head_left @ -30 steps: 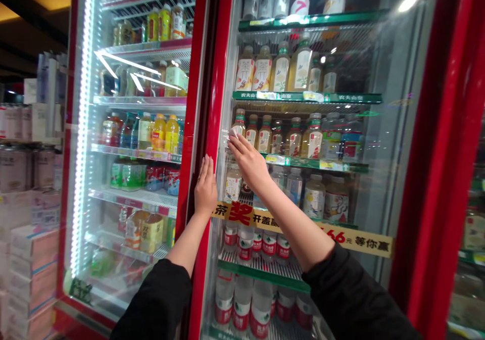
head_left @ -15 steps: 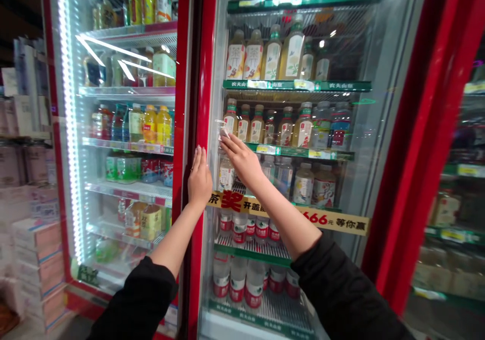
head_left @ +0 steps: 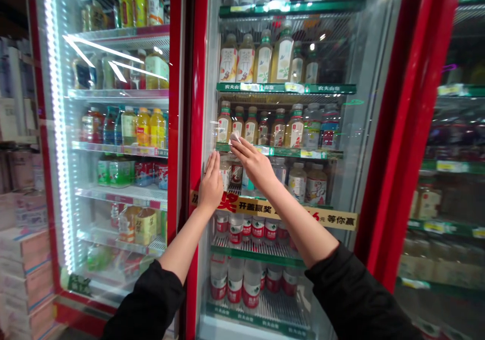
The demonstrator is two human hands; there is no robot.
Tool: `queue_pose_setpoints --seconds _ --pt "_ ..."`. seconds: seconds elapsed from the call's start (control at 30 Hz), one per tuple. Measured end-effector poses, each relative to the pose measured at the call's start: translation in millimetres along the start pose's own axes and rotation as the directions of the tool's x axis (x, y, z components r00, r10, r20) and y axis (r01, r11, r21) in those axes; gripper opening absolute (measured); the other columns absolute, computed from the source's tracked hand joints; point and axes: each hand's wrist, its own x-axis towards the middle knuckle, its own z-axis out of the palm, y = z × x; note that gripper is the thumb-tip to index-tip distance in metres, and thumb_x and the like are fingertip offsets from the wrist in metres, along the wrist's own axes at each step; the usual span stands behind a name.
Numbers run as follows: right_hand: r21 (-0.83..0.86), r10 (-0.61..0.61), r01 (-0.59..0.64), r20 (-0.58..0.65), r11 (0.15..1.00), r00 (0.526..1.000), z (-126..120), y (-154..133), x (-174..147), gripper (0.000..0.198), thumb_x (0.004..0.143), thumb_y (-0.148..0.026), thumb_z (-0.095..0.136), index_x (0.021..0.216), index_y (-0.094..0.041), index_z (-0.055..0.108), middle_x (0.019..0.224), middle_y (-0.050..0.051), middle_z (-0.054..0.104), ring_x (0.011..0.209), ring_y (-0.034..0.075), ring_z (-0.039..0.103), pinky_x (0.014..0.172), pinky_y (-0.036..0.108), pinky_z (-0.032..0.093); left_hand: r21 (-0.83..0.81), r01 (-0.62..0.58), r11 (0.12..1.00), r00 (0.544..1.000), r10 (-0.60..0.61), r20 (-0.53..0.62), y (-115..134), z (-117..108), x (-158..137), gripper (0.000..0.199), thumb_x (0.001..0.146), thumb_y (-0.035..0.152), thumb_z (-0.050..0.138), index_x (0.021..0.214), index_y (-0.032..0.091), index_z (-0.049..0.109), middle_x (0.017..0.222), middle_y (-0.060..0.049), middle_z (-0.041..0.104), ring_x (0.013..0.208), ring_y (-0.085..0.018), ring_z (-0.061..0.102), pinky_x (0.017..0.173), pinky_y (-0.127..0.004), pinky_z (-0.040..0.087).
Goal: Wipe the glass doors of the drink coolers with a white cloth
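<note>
My right hand [head_left: 259, 167] pinches a small folded white wipe or tissue [head_left: 234, 137] between its fingertips and keeps it against the glass door [head_left: 352, 143] of a red drinks fridge. Behind that spot, bottled teas [head_left: 250, 124] stand on a green-edged shelf. To its left and a little lower, my left hand [head_left: 211, 184] lies flat with fingers stretched upward, at the inner edge of the red door frame [head_left: 200, 102] and the glass. It holds nothing. A yellow banner with red and black lettering [head_left: 333, 219] crosses the door, partly hidden by both arms.
A lit fridge with a red frame [head_left: 175, 128] and shelves of drinks stands on the left. Another stocked fridge [head_left: 447, 165] is at the right edge. Stacked pink-and-white cartons [head_left: 32, 274] sit low on the left. Water bottles [head_left: 235, 282] fill the lower shelves.
My left hand has shifted right from the red frame toward the glass. The right hand has slid slightly right with the wipe. The view has turned a little to the right.
</note>
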Motion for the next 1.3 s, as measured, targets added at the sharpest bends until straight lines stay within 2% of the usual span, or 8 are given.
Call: queue_pose_setpoints --seconds 0.2,0.37,0.53,0.73,0.93,1.1,1.2,1.3 --pt "0.0 0.005 -0.005 -0.041 1.0 0.999 15.0 -15.9 29.3 0.053 0.11 -0.004 0.043 0.159 -0.014 0.062 0.17 0.009 0.057 0.166 0.026 0.044 0.138 0.046 0.045 0.063 -0.074 0.995 0.997 0.076 -0.026 -8.0 5.8 -3.7 0.072 0.109 0.007 0.028 0.179 0.025 0.027 0.184 -0.005 0.035 0.173 -0.021 0.027 0.143 -0.048 0.027" --pt "-0.017 -0.1 0.101 0.042 0.995 0.994 6.6 -3.9 0.1 0.052 0.111 -0.007 0.048 0.159 -0.018 0.063 0.169 0.006 0.058 0.165 0.024 0.045 0.138 0.045 0.045 0.085 -0.097 0.992 0.995 0.099 -0.012 -11.2 1.2 -3.9 0.067 0.112 0.013 0.031 0.178 0.025 0.029 0.183 -0.006 0.036 0.172 -0.022 0.029 0.143 -0.049 0.029" --pt "-0.062 -0.005 0.004 -0.017 0.998 1.0 -8.7 15.4 -8.6 0.058 0.109 -0.002 0.044 0.163 -0.02 0.059 0.171 0.005 0.056 0.166 0.024 0.044 0.137 0.046 0.047 0.074 -0.079 0.994 0.996 0.081 -0.025 -5.8 2.0 -2.5 0.068 0.112 0.013 0.033 0.178 0.025 0.029 0.183 -0.005 0.035 0.172 -0.022 0.028 0.144 -0.048 0.027" --pt "-0.045 0.015 -0.017 -0.044 0.999 0.999 0.3 1.5 18.2 0.058 0.108 -0.002 0.045 0.162 -0.017 0.059 0.172 0.008 0.056 0.167 0.025 0.042 0.139 0.045 0.043 0.075 -0.058 0.995 0.994 0.065 -0.09 0.1 9.5 -2.1 0.067 0.112 0.014 0.033 0.178 0.023 0.03 0.182 -0.008 0.036 0.172 -0.022 0.029 0.144 -0.048 0.027" --pt "-0.054 -0.079 0.083 0.073 0.995 0.994 -5.4 4.4 -24.6 0.057 0.109 -0.003 0.049 0.162 -0.022 0.06 0.171 0.005 0.057 0.166 0.023 0.044 0.138 0.045 0.045 0.021 -0.047 0.999 0.992 0.05 -0.12 13.8 19.4 1.0 0.067 0.113 0.015 0.035 0.179 0.028 0.029 0.183 -0.003 0.033 0.172 -0.022 0.029 0.144 -0.045 0.026" --pt "-0.081 0.054 -0.057 -0.041 0.995 0.998 -33.2 40.9 -50.8 0.069 0.105 0.003 0.043 0.165 -0.028 0.056 0.171 0.001 0.056 0.166 0.024 0.044 0.136 0.049 0.049 -0.016 -0.186 0.983 0.981 0.184 -0.069 42.2 29.8 15.4 0.072 0.112 0.01 0.033 0.18 0.031 0.021 0.184 -0.002 0.032 0.172 -0.021 0.028 0.144 -0.046 0.028" --pt "-0.066 0.15 -0.16 -0.139 0.985 0.979 -37.9 50.7 -34.0 0.071 0.104 0.004 0.04 0.165 -0.028 0.056 0.17 0.0 0.058 0.166 0.024 0.044 0.136 0.05 0.049 -0.044 -0.239 0.97 0.967 0.234 -0.104 56.3 35.7 25.8 0.073 0.113 0.01 0.033 0.18 0.034 0.02 0.184 0.0 0.031 0.172 -0.02 0.028 0.144 -0.045 0.028" --pt "-0.055 0.17 -0.181 -0.163 0.982 0.972 -31.2 44.0 -9.6 0.069 0.104 0.004 0.039 0.164 -0.024 0.058 0.171 0.001 0.057 0.167 0.023 0.042 0.137 0.046 0.046 -0.063 -0.224 0.973 0.965 0.212 -0.151 64.1 40.5 32.6 0.07 0.113 0.011 0.031 0.18 0.033 0.022 0.185 0.001 0.031 0.172 -0.019 0.029 0.144 -0.044 0.027"
